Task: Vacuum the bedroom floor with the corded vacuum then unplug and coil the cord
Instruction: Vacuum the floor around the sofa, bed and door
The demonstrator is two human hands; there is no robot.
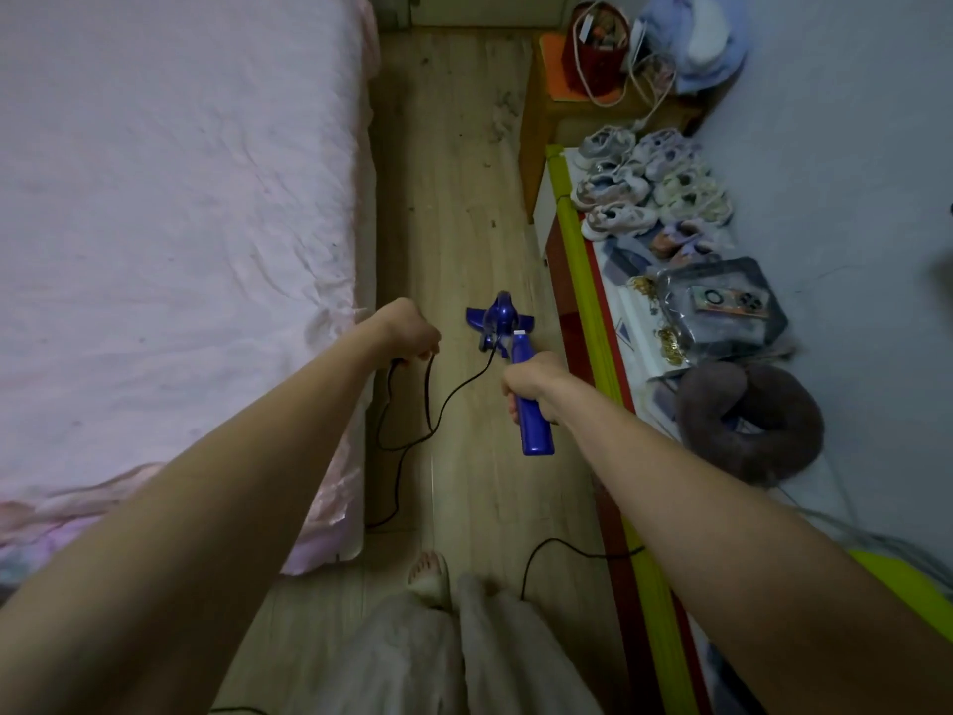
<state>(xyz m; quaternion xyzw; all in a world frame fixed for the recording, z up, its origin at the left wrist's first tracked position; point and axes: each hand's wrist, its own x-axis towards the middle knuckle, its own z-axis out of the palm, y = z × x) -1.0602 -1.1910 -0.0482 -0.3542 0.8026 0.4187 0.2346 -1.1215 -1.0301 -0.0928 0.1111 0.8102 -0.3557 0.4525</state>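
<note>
A blue corded vacuum (503, 322) stands on the wooden floor (448, 188) between the bed and a low shelf, its head flat on the boards. My right hand (536, 387) grips its blue handle, which points back toward me. Over the bed's edge, my left hand (410, 330) holds the black cord (438, 405) in a loop. From there the cord hangs down, swings across to the vacuum body, and another length trails along the floor by my feet.
A bed with a pink sheet (170, 250) fills the left. On the right a low shelf with a yellow-green edge (582, 281) carries several shoes (639, 183), a plastic bag and a brown neck pillow (748, 420). A red bag (595, 49) sits on a wooden stool farther back.
</note>
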